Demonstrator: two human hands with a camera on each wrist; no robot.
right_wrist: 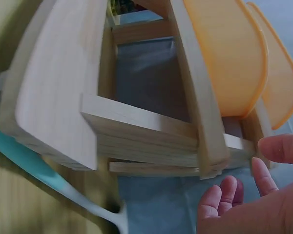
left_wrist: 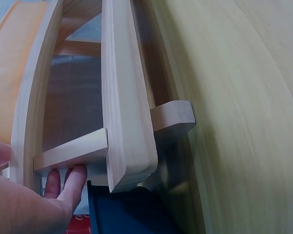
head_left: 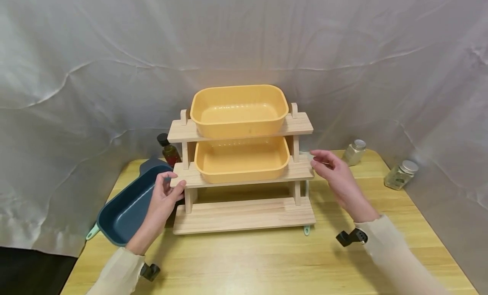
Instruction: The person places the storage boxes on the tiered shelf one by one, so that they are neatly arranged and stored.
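A three-tier wooden shelf rack [head_left: 244,216] stands on the table. One yellow rectangular bin [head_left: 240,128] sits on its top tier and another yellow bin [head_left: 244,175] on the middle tier; the bottom tier is bare. My left hand [head_left: 161,202] grips the left end of the middle tier, thumb above and fingers [left_wrist: 74,184] tucked beneath the board beside the upright. At the opposite end, my right hand [head_left: 341,180] is held with parted fingers [right_wrist: 212,197] close by the middle tier's right edge, holding nothing.
A dark blue pan-like dish [head_left: 131,206] leans left of the rack, with a dark-capped bottle [head_left: 170,153] behind it. Two glass jars [head_left: 354,153] stand at the back right. A mint-green utensil handle [head_left: 306,230] pokes out at the rack's right; another green handle [head_left: 92,232] shows far left.
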